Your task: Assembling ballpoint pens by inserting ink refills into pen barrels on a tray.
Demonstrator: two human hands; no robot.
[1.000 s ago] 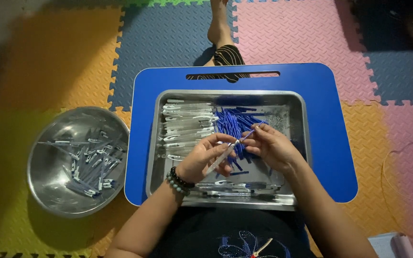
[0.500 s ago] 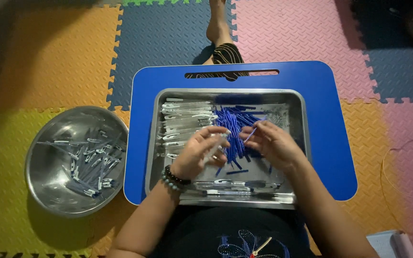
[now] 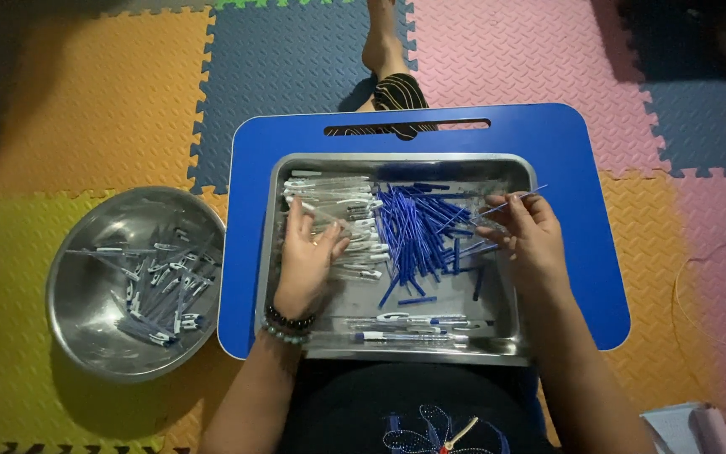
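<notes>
A rectangular steel tray (image 3: 518,336) sits on a blue lap table (image 3: 598,277). Inside it lie a pile of clear pen barrels (image 3: 342,202) at the left, a heap of blue refills (image 3: 418,231) in the middle and a few assembled pens (image 3: 413,321) along the near edge. My left hand (image 3: 306,261) rests flat over the clear barrels, fingers on them. My right hand (image 3: 524,231) is at the tray's right side and pinches a thin blue refill (image 3: 521,198) that points up and right.
A round steel bowl (image 3: 77,336) with several finished pens stands on the foam floor mat at the left. A bare foot (image 3: 382,38) stretches out beyond the table. Papers lie at the lower right corner (image 3: 682,420).
My hands have drawn apart from the tray's middle: the left went left onto the clear barrels, the right went right with a blue refill.
</notes>
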